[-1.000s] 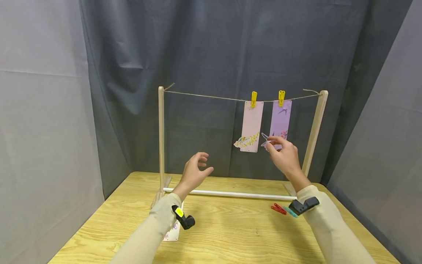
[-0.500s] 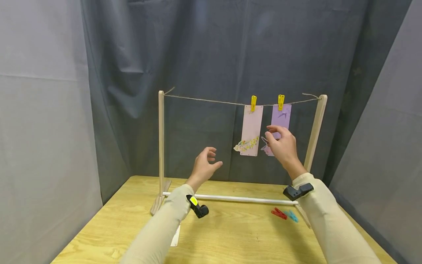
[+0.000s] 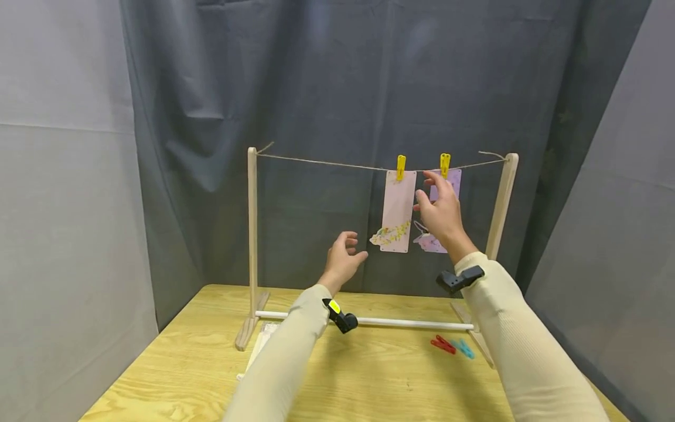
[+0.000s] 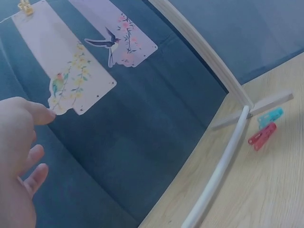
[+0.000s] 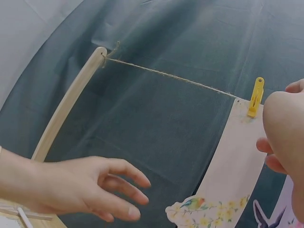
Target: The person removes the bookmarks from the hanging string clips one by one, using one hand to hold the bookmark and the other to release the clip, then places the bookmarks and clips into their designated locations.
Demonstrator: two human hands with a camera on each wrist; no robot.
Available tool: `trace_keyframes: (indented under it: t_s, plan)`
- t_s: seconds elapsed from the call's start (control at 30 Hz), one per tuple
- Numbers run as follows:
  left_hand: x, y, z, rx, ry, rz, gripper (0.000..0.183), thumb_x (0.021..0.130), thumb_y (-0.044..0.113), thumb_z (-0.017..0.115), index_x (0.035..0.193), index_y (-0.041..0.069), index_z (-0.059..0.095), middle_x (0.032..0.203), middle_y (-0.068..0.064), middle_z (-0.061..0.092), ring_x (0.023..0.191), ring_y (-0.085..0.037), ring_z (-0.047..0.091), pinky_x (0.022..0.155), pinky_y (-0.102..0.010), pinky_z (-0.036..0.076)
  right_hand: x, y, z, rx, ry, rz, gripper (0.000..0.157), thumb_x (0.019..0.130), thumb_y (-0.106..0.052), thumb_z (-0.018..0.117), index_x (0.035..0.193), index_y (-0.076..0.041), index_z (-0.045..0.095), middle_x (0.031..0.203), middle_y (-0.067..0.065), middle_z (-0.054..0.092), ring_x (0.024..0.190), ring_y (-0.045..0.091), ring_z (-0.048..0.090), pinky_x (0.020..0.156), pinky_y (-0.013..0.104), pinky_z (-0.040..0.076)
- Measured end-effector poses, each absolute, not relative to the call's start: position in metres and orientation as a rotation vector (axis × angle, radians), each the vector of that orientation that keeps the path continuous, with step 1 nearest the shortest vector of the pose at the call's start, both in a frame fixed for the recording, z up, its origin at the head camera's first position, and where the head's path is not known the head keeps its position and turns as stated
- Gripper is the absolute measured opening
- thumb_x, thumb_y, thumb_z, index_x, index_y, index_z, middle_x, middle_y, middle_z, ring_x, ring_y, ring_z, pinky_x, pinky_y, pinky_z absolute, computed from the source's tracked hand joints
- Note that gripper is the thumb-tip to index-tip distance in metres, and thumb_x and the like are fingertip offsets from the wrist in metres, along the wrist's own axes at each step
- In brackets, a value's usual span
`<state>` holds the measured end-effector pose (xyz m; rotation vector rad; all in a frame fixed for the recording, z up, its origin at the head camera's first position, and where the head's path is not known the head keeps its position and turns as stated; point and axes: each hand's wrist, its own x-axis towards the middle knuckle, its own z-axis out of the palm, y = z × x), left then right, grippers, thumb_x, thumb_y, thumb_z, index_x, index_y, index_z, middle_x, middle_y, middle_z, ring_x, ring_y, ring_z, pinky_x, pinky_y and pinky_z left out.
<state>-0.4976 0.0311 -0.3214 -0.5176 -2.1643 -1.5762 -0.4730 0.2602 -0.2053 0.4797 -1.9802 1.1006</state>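
Right hand (image 3: 442, 214): fingers spread, thumb apart, nothing pinched. I hold it before the lilac oblong paper card with the swallow cut-out (image 4: 110, 46), which hangs just right of my landmark, the pale pink oblong paper card with yellow blossoms (image 3: 398, 202). Touching the lilac one or not: cannot tell.

Left hand (image 3: 341, 264): fingers loosely curved, thumb apart, empty, near the pink card's lower left; the right wrist view shows a gap.

Risks, my judgement: a knuckle brushing the lilac card could skew it, since a single clip holds its top. Catching the thin tan twine (image 3: 321, 162) above the pink card would probably shake both cards. My left thumb, drifting right, might bend the pink card's jutting edge.

Count: hanging cards, two. Yellow plastic clothespins (image 3: 401, 167), two, one per card. Below and right of the pink card, on the wood-grain tabletop (image 3: 369, 381): one red plastic clothespin (image 3: 443, 344), one sky-blue plastic clothespin (image 3: 463, 348). Pale wooden uprights (image 3: 252, 234), two, flanking it. White round rod (image 3: 411, 323), one, below. Flat white paper piece (image 3: 263, 335), low left of it, half under my sleeve; number uncertain.
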Motion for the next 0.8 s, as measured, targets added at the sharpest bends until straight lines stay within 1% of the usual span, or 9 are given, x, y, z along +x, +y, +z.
trace_keyframes:
  t_s: [0.1, 0.2, 0.27, 0.33, 0.47, 0.57, 0.67, 0.73, 0.8]
  plan:
    - [-0.500, 0.039, -0.321, -0.519, -2.182, -1.613, 0.068, 0.091, 0.014, 0.081, 0.151, 0.012, 0.048, 0.145, -0.013, 0.055, 0.133, -0.034, 0.052, 0.103, -0.047, 0.049, -0.474, 0.255, -0.196, 0.522, -2.000, 1.139, 0.052, 0.107, -0.017, 0.054, 0.157, -0.011, 0.040, 0.148, 0.016, 0.042, 0.094, 0.033, 0.073, 0.067, 0.022, 0.056]
    - [-0.502, 0.047, -0.320, -0.518, -2.162, -1.657, 0.077, 0.089, 0.013, 0.084, 0.155, 0.015, 0.043, 0.148, -0.017, 0.052, 0.138, -0.037, 0.047, 0.108, -0.050, 0.045, -0.476, 0.251, -0.185, 0.566, -2.027, 1.170, 0.054, 0.108, -0.019, 0.053, 0.159, -0.012, 0.036, 0.156, 0.014, 0.036, 0.099, 0.034, 0.072, 0.063, 0.026, 0.058]
    - [-0.503, 0.054, -0.319, -0.526, -2.127, -1.689, 0.079, 0.087, 0.012, 0.084, 0.155, 0.016, 0.043, 0.148, -0.021, 0.052, 0.140, -0.040, 0.045, 0.109, -0.051, 0.043, -0.478, 0.250, -0.177, 0.584, -2.041, 1.203, 0.056, 0.109, -0.020, 0.052, 0.161, -0.011, 0.032, 0.160, 0.014, 0.032, 0.101, 0.036, 0.071, 0.065, 0.026, 0.059]
    - [-0.503, 0.061, -0.318, -0.533, -2.106, -1.708, 0.078, 0.088, 0.012, 0.083, 0.154, 0.017, 0.043, 0.147, -0.021, 0.053, 0.140, -0.042, 0.045, 0.110, -0.051, 0.042, -0.478, 0.251, -0.171, 0.581, -2.068, 1.237, 0.057, 0.110, -0.022, 0.050, 0.162, -0.012, 0.029, 0.164, 0.012, 0.028, 0.103, 0.035, 0.070, 0.067, 0.025, 0.059]
    - [-0.502, 0.075, -0.318, -0.524, -2.089, -1.740, 0.072, 0.091, 0.010, 0.079, 0.153, 0.018, 0.045, 0.142, -0.016, 0.059, 0.137, -0.038, 0.047, 0.111, -0.050, 0.041, -0.478, 0.252, -0.163, 0.583, -2.161, 1.296, 0.061, 0.111, -0.027, 0.047, 0.165, -0.016, 0.021, 0.168, 0.009, 0.022, 0.109, 0.037, 0.069, 0.073, 0.026, 0.057]
    - [-0.500, 0.084, -0.318, -0.488, -2.087, -1.739, 0.063, 0.093, 0.010, 0.077, 0.150, 0.018, 0.048, 0.129, -0.011, 0.065, 0.127, -0.032, 0.055, 0.103, -0.047, 0.047, -0.478, 0.251, -0.159, 0.599, -2.251, 1.288, 0.062, 0.112, -0.027, 0.045, 0.166, -0.016, 0.018, 0.167, 0.012, 0.023, 0.111, 0.038, 0.068, 0.075, 0.028, 0.057]
    - [-0.498, 0.089, -0.316, -0.462, -2.070, -1.719, 0.055, 0.094, 0.005, 0.074, 0.144, 0.015, 0.052, 0.112, -0.009, 0.067, 0.101, -0.022, 0.062, 0.083, -0.038, 0.053, -0.479, 0.248, -0.156, 0.602, -2.304, 1.266, 0.061, 0.112, -0.024, 0.045, 0.166, -0.015, 0.017, 0.166, 0.015, 0.026, 0.110, 0.039, 0.069, 0.076, 0.033, 0.058]
    - [-0.499, 0.091, -0.315, -0.459, -2.048, -1.704, 0.050, 0.094, 0.000, 0.071, 0.141, 0.012, 0.055, 0.103, -0.008, 0.065, 0.083, -0.016, 0.060, 0.069, -0.031, 0.050, -0.481, 0.246, -0.155, 0.588, -2.316, 1.259, 0.060, 0.112, -0.021, 0.044, 0.166, -0.014, 0.018, 0.165, 0.016, 0.028, 0.108, 0.039, 0.069, 0.076, 0.036, 0.058]
    - [-0.499, 0.092, -0.315, -0.462, -2.020, -1.708, 0.046, 0.095, -0.005, 0.068, 0.137, 0.010, 0.058, 0.099, -0.008, 0.065, 0.073, -0.014, 0.057, 0.061, -0.026, 0.047, -0.482, 0.245, -0.154, 0.572, -2.324, 1.259, 0.059, 0.112, -0.021, 0.043, 0.166, -0.014, 0.019, 0.164, 0.016, 0.030, 0.107, 0.038, 0.070, 0.077, 0.038, 0.058]
